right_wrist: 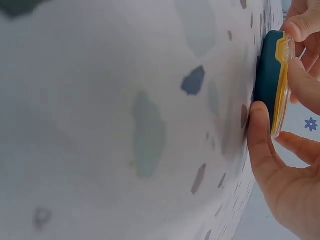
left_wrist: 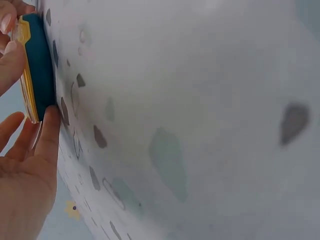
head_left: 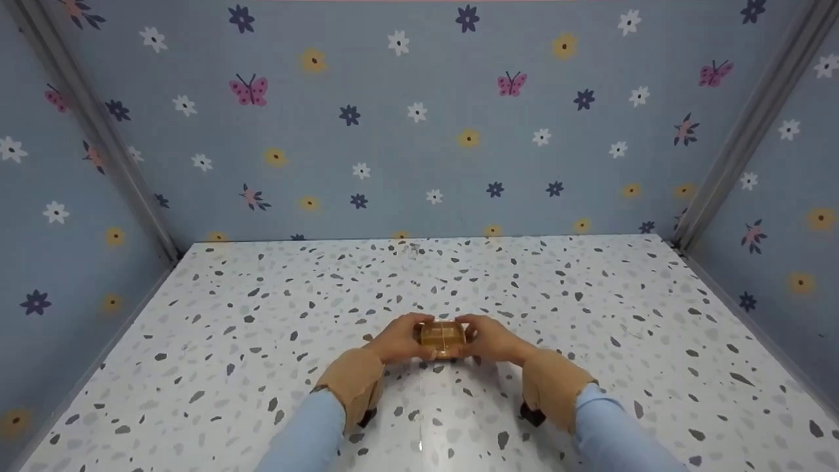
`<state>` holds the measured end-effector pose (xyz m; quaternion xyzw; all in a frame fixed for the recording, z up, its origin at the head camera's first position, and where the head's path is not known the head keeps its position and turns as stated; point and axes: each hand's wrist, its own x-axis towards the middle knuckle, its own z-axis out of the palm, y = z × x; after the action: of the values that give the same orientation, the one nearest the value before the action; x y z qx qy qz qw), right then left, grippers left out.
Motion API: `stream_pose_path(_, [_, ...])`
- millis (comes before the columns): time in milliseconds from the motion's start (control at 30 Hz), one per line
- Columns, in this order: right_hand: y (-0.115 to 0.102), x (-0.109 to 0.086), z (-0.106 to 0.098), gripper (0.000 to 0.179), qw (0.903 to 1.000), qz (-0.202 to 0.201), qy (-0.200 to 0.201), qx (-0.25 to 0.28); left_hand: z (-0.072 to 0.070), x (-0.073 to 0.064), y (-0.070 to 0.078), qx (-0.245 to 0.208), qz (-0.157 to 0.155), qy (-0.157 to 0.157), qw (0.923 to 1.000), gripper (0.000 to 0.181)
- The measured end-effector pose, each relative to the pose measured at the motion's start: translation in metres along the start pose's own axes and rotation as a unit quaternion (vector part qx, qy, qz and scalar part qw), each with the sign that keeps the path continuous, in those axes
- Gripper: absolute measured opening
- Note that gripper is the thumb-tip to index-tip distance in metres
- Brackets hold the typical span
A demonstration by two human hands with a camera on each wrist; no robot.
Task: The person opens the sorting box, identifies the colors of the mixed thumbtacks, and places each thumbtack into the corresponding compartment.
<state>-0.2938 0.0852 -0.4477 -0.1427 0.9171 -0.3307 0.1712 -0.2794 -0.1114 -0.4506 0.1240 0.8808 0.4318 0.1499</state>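
A small pill box (head_left: 443,341) with a clear lid lies on the speckled table in the head view, a cross-shaped divider showing through its lid. In the left wrist view its side shows a teal base (left_wrist: 41,65) and a yellow rim. My left hand (head_left: 400,339) holds its left side and my right hand (head_left: 495,339) its right side. Both thumbs are at the near edge, close to a yellow tab (right_wrist: 281,48) in the right wrist view. The lid looks closed; the contents cannot be made out.
The white speckled tabletop (head_left: 262,341) spreads around the hands. Blue flowered panels (head_left: 419,157) stand at the back and both sides, with grey metal posts (head_left: 741,124) at the corners. Brown wrist bands (head_left: 354,380) cover both wrists, above light blue sleeves.
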Motion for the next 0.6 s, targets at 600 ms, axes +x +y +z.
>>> stream_pose_path(600, [-0.0026, 0.0016, 0.0008, 0.064, 0.9997, 0.018, 0.01, 0.014, 0.0004, 0.0039, 0.0016, 0.029, 0.03, 0.013, 0.999, 0.063])
